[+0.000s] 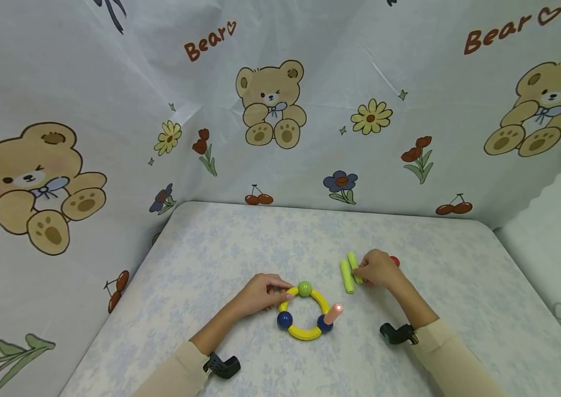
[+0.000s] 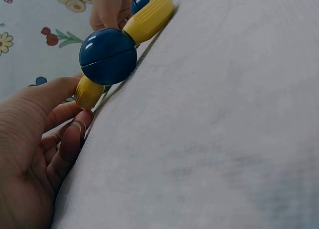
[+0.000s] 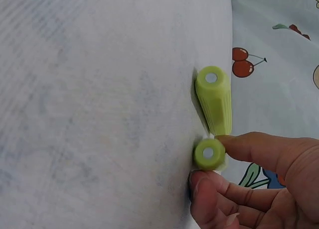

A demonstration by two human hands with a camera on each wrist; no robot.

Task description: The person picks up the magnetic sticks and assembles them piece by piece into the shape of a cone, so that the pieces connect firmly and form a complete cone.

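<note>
A ring of yellow curved rods (image 1: 304,333) lies on the table, joined by a green ball (image 1: 305,288) and two blue balls (image 1: 284,320). A salmon-pink rod (image 1: 333,314) sticks up from the right blue ball. My left hand (image 1: 260,293) pinches the ring's left yellow rod (image 2: 88,93) between thumb and fingers. To the right of the ring, my right hand (image 1: 381,268) pinches a light green rod (image 3: 208,154) that has a metal disc in its end. A second green rod (image 1: 347,277) lies close beside it, apart from the fingers.
A red ball (image 1: 395,261) shows partly behind the right hand. The pale patterned table (image 1: 241,237) meets a bear-print cloth (image 1: 300,171) along its back and left edges. Each wrist wears a black camera (image 1: 223,366).
</note>
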